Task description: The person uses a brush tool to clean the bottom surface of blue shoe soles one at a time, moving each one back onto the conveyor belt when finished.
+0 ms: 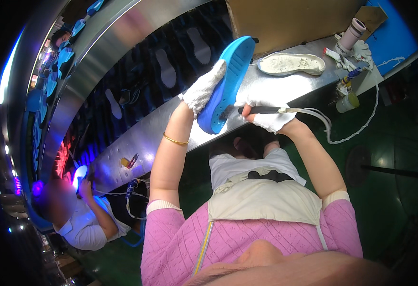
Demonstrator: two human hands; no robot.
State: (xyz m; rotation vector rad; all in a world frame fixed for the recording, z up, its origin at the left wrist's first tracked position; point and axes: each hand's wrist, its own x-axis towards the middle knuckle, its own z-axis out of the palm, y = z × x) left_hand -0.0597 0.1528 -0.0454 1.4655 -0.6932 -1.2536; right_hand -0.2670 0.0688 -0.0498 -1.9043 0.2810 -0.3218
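My left hand, in a white glove, is closed around the side of a blue shoe sole. The sole is tilted up above the edge of a metal bench, with its ribbed, hollowed inside facing me. In my right hand, partly gloved in white with bare fingertips, is a dark-handled brush. White tubing runs from the brush's rear end. The brush's dark tip is at the lower part of the sole; I cannot tell whether it touches.
The metal bench bears a pale shoe sole. A conveyor behind carries insoles. Cardboard, a blue panel, a pinkish cylinder and a small can stand right. A co-worker sits left, holding a brightly lit sole.
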